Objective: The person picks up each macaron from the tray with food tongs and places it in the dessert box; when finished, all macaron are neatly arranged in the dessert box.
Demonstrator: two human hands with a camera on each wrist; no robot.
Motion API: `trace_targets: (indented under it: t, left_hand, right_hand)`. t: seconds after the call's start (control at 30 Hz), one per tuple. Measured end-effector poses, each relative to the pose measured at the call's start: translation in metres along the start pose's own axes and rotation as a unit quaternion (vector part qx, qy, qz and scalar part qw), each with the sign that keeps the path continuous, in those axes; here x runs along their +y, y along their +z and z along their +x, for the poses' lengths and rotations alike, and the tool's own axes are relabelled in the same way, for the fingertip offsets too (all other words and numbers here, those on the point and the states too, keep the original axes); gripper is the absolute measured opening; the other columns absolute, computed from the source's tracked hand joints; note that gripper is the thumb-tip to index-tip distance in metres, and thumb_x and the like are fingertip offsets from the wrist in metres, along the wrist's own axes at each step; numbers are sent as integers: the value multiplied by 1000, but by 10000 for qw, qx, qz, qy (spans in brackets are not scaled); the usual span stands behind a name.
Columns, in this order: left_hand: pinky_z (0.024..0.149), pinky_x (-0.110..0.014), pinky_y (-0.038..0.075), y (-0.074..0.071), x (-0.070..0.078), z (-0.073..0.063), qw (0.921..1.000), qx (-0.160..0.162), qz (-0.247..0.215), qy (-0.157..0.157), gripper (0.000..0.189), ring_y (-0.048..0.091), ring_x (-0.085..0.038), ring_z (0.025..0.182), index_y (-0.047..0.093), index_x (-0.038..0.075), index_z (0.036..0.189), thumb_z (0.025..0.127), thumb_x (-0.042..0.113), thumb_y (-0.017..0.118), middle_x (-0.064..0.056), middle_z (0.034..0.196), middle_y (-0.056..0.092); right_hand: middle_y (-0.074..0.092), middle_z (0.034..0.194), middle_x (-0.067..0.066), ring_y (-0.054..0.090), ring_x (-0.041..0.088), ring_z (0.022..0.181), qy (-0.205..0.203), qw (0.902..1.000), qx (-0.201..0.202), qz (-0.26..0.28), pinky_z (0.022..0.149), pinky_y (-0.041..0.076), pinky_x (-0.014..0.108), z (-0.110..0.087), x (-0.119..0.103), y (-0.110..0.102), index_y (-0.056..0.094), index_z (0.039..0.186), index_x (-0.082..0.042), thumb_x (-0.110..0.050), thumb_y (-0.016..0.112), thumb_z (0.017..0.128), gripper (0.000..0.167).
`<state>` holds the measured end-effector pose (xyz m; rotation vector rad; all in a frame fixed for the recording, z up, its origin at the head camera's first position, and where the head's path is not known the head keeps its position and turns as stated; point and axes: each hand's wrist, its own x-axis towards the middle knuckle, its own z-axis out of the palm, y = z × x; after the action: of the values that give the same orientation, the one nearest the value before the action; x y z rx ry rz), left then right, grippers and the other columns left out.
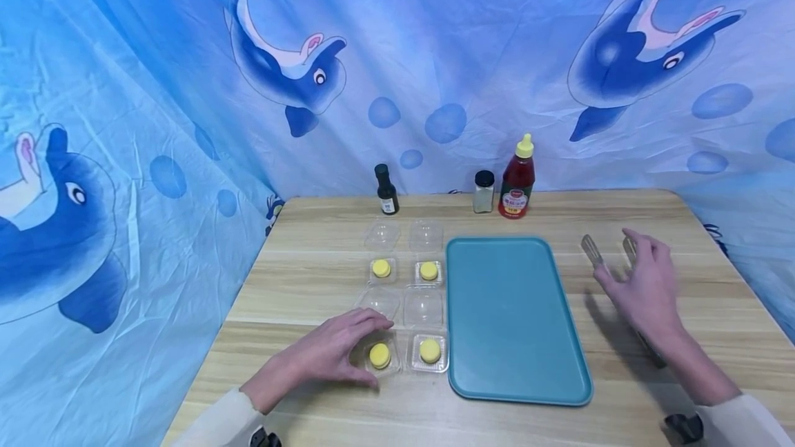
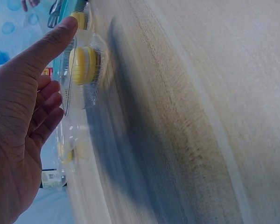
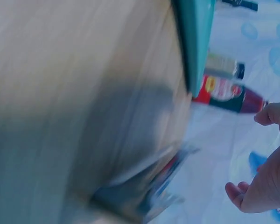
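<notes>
My left hand (image 1: 332, 350) reaches beside the front-left clear plastic box, its thumb and fingers spread around the box's left side. A yellow macaron (image 1: 380, 355) sits in that opened box; the left wrist view shows the macaron (image 2: 84, 65) close to the thumb. Whether the fingers touch the box, I cannot tell. Three similar boxes hold a front-right macaron (image 1: 430, 350), a back-left macaron (image 1: 381, 267) and a back-right macaron (image 1: 428, 270). Over the metal tongs (image 1: 591, 250) hovers my right hand (image 1: 649, 295), thumb and fingers apart; in the right wrist view the tongs (image 3: 130, 196) are blurred below it.
A blue-green tray (image 1: 515, 316) lies between the boxes and the tongs. Along the back stand a small dark bottle (image 1: 388, 195), a black-capped shaker (image 1: 484, 193) and a red sauce bottle (image 1: 517, 181). Behind the wooden table (image 1: 310, 254) hangs a blue dolphin-print curtain (image 1: 472, 40).
</notes>
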<state>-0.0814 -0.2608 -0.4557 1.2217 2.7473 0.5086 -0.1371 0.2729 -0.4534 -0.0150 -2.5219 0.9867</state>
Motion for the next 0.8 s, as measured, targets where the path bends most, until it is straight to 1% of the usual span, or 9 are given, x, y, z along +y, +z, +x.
trace_targets:
  t: [0.1,0.2,0.33,0.43,0.57,0.7,0.8]
  left_hand:
    - [113,-39,51,-2,0,1,10000,17,-20,-44,95,57,-14,134,57,16,149,74,65,90,6,146,59]
    - [113,-39,50,-4,0,1,10000,51,-10,-84,96,57,-14,134,58,17,149,72,64,91,6,146,59]
    - [114,-39,50,-5,1,0,9999,8,13,-108,96,57,-14,134,57,16,149,72,64,91,5,147,58]
    - [114,-39,49,-4,1,-1,9999,-81,-20,-111,95,56,-14,135,57,16,149,74,62,91,5,148,57]
    - [115,-38,48,-2,1,-1,9998,-130,-56,-122,91,55,-13,136,57,17,149,76,59,92,6,147,57]
    - [116,-38,48,-2,1,0,9998,-131,-54,-109,90,55,-13,136,57,17,149,76,56,93,6,147,58]
    - [115,-39,49,-5,2,0,9998,-161,17,-98,90,55,-14,136,57,17,149,76,56,92,5,148,58]
  right_hand:
    - [40,146,43,40,63,130,-342,9993,-3,169,102,36,80,1,-15,6,42,154,8,-7,80,85,80]
    - [42,147,40,41,60,133,-660,9972,-106,338,107,35,78,2,-30,13,44,153,7,-3,82,83,81]
    - [43,149,37,44,57,131,-1006,9933,-302,473,104,40,76,1,-51,22,45,153,7,0,84,83,81]
    - [44,149,36,44,56,133,-1141,9909,-504,501,102,42,76,0,-65,29,45,153,5,-1,84,84,80]
    - [45,150,34,44,54,135,-1308,9872,-745,526,103,42,76,0,-80,40,45,154,3,-1,83,87,77]
    - [48,148,32,48,51,133,-1534,9816,-947,627,102,44,73,5,-90,53,46,152,5,-1,81,88,73]
    - [50,148,30,51,49,131,-1599,9767,-1231,730,102,48,70,12,-94,64,45,153,5,-2,79,91,71]
